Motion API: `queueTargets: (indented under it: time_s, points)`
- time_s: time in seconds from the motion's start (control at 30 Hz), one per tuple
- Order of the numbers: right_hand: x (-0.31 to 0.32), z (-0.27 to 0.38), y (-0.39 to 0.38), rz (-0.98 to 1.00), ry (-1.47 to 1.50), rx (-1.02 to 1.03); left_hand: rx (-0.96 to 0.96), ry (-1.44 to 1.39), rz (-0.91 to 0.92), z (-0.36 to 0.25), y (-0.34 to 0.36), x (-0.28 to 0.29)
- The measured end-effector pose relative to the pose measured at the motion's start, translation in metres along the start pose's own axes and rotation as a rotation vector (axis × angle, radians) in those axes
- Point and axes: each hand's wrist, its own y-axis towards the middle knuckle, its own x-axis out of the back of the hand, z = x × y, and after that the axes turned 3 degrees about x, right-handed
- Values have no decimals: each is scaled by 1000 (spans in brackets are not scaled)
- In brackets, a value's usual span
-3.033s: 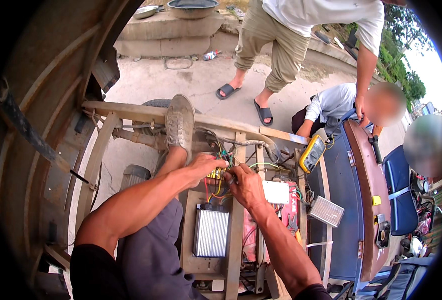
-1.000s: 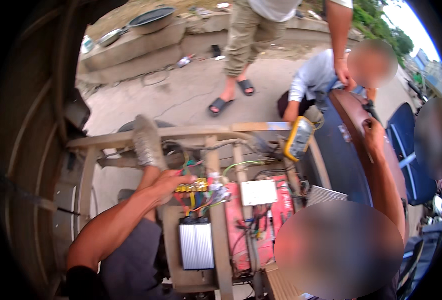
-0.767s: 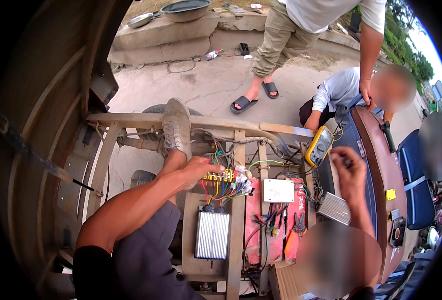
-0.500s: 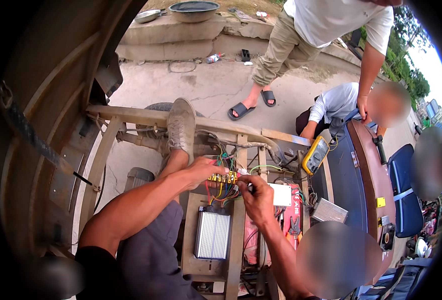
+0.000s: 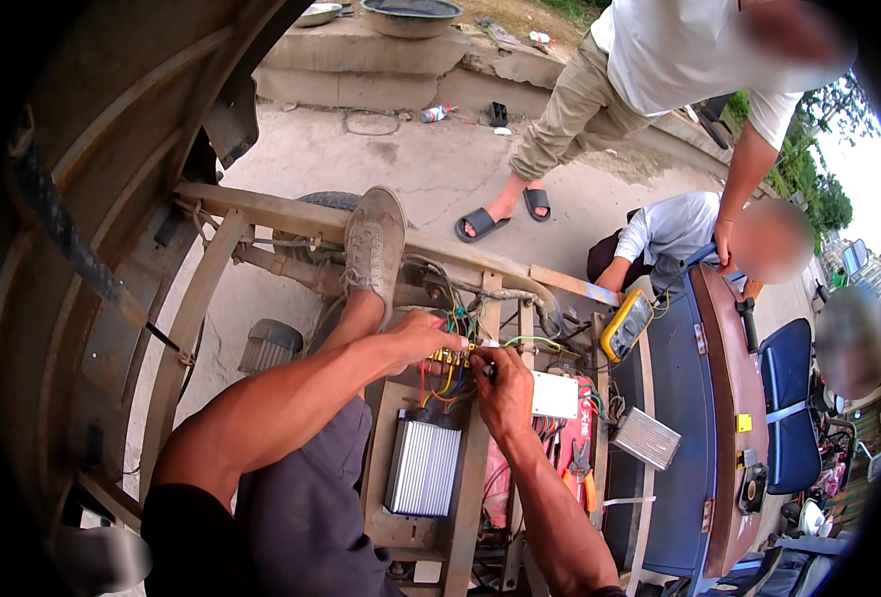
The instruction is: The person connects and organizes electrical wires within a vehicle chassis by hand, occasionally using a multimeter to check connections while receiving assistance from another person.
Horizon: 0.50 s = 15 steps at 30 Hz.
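My left hand (image 5: 423, 338) is closed around a yellow and black terminal block (image 5: 448, 356), its fingers covering part of it. Red, yellow and other coloured wires (image 5: 444, 382) run from the block to a finned silver controller box (image 5: 426, 468) just below. At the block's right end, my right hand (image 5: 503, 386) is pinched on something small and dark, mostly hidden by the fingers. Thin green and dark wires (image 5: 452, 304) bunch up behind the block.
Metal frame rails (image 5: 361, 239) surround the work, and my shoe (image 5: 374, 244) rests on one. A white box (image 5: 555, 396), pliers (image 5: 580, 474), a second finned box (image 5: 647, 438) and a yellow multimeter (image 5: 627, 326) lie to the right. Two people are beyond, one standing (image 5: 600, 95), one crouching (image 5: 674, 229).
The view has shifted slightly. My right hand has turned a little and its fingers sit closer to the terminal block's end. My left hand keeps its hold.
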Motion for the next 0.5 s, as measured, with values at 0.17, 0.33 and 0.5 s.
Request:
queueTargets:
  time_s: [0.17,0.33,0.5]
  points:
    - [-4,2,0,24,-55,-3,21,58,-16,-3,-4,4]
    - [-2,-5,0,74,-98,-3,-2,41,-30,-2,-4,3]
    - [-5,-5,2,7,-33,49,0,18,-19,-2,-5,2]
